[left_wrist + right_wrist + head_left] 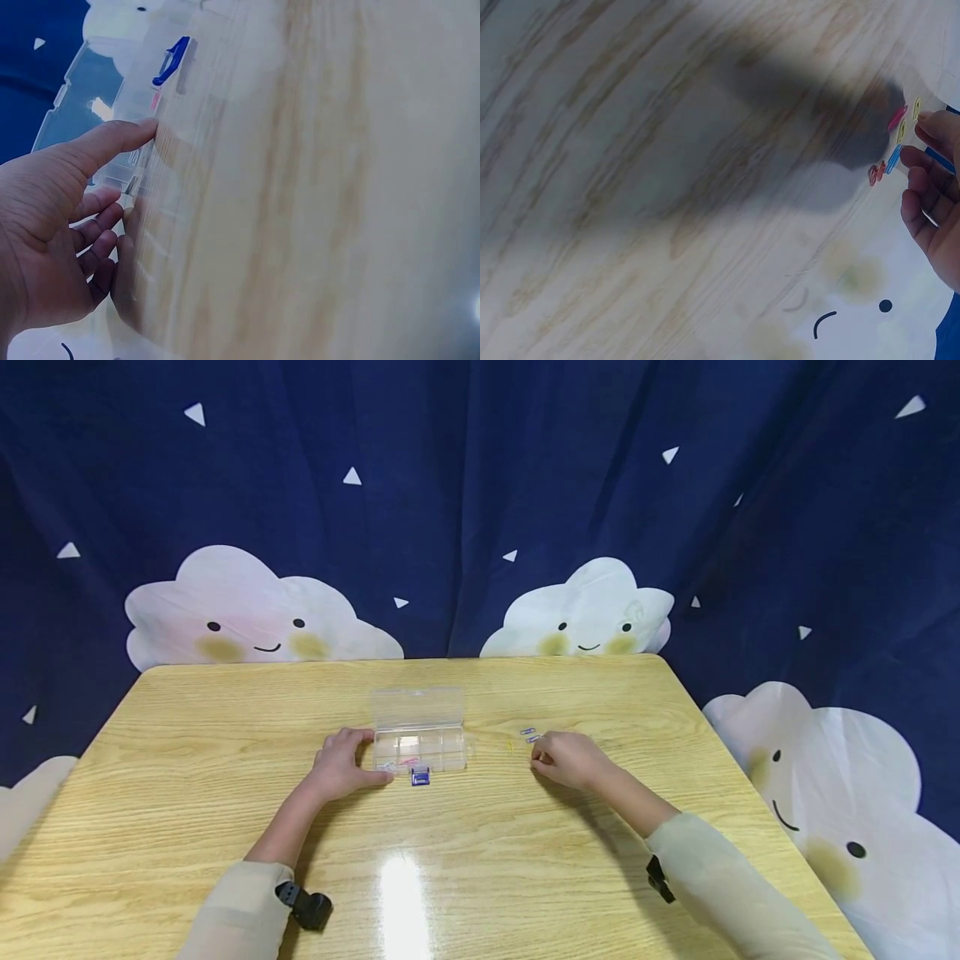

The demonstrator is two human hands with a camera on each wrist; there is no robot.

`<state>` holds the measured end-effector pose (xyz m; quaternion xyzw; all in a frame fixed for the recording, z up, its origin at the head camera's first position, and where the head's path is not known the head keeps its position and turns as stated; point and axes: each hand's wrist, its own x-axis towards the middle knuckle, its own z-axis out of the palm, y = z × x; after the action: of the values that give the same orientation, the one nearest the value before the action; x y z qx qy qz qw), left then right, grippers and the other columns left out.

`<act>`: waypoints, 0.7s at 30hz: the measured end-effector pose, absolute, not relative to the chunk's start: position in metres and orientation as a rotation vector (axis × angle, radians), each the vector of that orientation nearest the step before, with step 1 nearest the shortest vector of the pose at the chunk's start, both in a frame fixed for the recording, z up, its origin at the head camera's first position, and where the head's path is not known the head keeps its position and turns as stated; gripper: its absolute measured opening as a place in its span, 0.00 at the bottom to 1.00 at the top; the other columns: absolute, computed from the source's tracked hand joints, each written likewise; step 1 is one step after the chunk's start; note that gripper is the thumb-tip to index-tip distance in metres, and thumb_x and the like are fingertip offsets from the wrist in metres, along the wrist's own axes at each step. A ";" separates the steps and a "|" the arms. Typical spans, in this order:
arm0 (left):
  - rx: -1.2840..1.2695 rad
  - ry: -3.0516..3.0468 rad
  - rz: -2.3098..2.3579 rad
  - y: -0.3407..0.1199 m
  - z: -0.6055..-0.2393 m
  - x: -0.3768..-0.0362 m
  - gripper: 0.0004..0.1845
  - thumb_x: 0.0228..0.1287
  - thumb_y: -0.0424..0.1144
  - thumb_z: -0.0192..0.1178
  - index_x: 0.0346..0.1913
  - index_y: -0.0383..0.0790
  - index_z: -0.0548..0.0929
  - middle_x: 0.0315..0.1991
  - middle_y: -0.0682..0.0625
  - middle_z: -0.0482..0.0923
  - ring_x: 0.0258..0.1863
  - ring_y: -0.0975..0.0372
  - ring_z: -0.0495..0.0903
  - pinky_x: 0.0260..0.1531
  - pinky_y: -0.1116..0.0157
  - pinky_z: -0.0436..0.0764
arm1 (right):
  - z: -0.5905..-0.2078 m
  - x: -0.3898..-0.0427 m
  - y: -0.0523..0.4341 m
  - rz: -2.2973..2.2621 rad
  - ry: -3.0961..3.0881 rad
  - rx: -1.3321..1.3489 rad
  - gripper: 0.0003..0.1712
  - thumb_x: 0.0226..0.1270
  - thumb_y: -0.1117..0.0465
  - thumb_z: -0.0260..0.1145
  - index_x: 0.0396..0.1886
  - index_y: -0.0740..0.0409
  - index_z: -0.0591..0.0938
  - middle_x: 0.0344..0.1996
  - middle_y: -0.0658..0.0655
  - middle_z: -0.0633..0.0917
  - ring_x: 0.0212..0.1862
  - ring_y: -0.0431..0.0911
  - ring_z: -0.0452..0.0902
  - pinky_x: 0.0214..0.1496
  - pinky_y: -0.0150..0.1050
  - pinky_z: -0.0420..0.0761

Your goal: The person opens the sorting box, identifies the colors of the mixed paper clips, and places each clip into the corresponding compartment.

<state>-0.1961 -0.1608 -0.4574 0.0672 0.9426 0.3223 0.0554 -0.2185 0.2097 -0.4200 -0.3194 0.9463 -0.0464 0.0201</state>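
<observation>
A clear plastic compartment box (pixel 442 748) stands on the table, its lid (pixel 417 706) raised at the back. My left hand (pixel 345 766) holds its left end, thumb along the front edge and fingers round the far left corner. A blue latch (pixel 420 776) hangs at the box's front. Inside lie a pink paper clip (pixel 408 762) and some pale ones. My right hand (pixel 567 760) is low over the table beside loose paper clips, fingers bent. The right wrist view shows a blue clip (pixel 893 160), a red clip (pixel 875 174) and a yellow clip (pixel 901 133) near separated fingertips.
The light wooden table (pixel 480 860) reaches to a dark blue curtain (pixel 420 510) printed with clouds at the back. Two blue clips lie just left of and beyond my right hand, with a yellow clip (pixel 511 746) nearer the box.
</observation>
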 end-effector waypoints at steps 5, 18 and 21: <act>0.210 2.854 0.976 -0.161 -0.458 -0.197 0.43 0.46 0.54 0.70 0.62 0.33 0.68 0.62 0.34 0.64 0.61 0.40 0.59 0.56 0.41 0.60 | -0.422 -0.216 0.215 -0.157 2.930 -0.952 0.05 0.62 0.55 0.65 0.30 0.49 0.85 0.24 0.44 0.79 0.25 0.34 0.71 0.26 0.30 0.72; 0.195 2.842 0.994 -0.162 -0.458 -0.195 0.42 0.47 0.54 0.70 0.62 0.35 0.68 0.62 0.35 0.64 0.60 0.41 0.59 0.56 0.42 0.60 | -0.427 -0.214 0.219 -0.180 2.929 -0.934 0.05 0.61 0.56 0.65 0.29 0.49 0.85 0.25 0.44 0.82 0.23 0.32 0.69 0.24 0.29 0.69; 0.200 2.842 1.001 -0.162 -0.457 -0.195 0.42 0.47 0.53 0.70 0.62 0.34 0.68 0.62 0.35 0.64 0.60 0.41 0.59 0.55 0.42 0.60 | -0.428 -0.214 0.220 -0.183 2.927 -0.928 0.05 0.61 0.56 0.65 0.29 0.50 0.85 0.23 0.43 0.80 0.22 0.32 0.68 0.23 0.29 0.68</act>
<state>-0.1948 -0.1616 -0.4569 0.0663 0.9393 0.3310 0.0609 -0.2141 0.2199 -0.4279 -0.3014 0.9511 -0.0596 0.0326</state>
